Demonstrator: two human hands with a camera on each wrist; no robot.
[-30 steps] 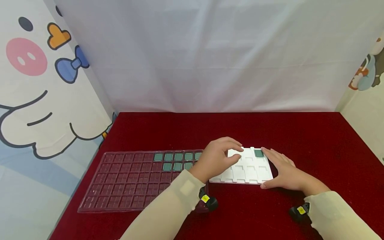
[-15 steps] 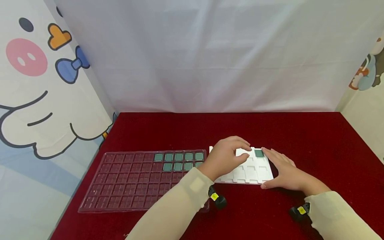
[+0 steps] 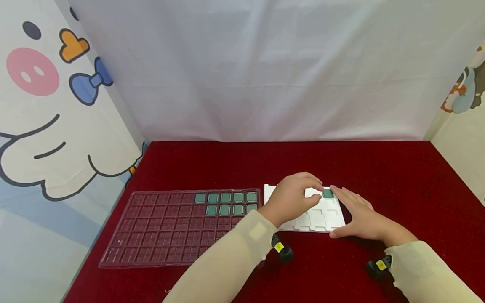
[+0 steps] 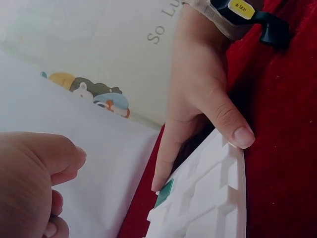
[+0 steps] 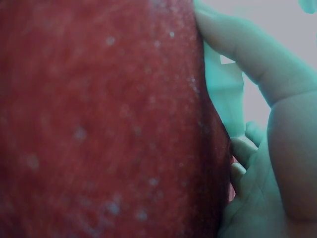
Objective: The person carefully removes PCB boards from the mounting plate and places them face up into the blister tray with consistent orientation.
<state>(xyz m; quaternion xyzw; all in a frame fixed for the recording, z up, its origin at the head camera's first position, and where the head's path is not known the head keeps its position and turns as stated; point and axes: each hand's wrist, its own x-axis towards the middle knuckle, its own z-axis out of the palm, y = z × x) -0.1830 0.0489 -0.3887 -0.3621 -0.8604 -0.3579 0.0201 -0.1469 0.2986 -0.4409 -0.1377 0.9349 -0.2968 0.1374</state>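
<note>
A white tray [image 3: 329,216] with shallow pockets lies on the red cloth. One small green square piece [image 3: 328,193] sits in its far right pocket. My left hand [image 3: 293,198] hovers over the tray, thumb and index finger slightly apart beside that piece; nothing shows between them. In the left wrist view, the left hand's [image 4: 29,178] other fingers are curled under. My right hand [image 3: 360,214] lies along the tray's right side, its thumb at the near corner and its straight index finger at the far corner, touching the edge near the green piece [image 4: 164,193].
To the left lies a clear plastic tray [image 3: 151,229] with many pockets, red cloth showing through. Several green pieces [image 3: 225,198] fill pockets in its two far rows, toward the right. A white curtain [image 3: 284,84] hangs behind the table, and printed panels [image 3: 57,126] stand at the sides.
My left hand has moved right across the white tray, up to the green piece, uncovering the clear tray's far right pockets. My right hand has kept its place at the tray's edge.
</note>
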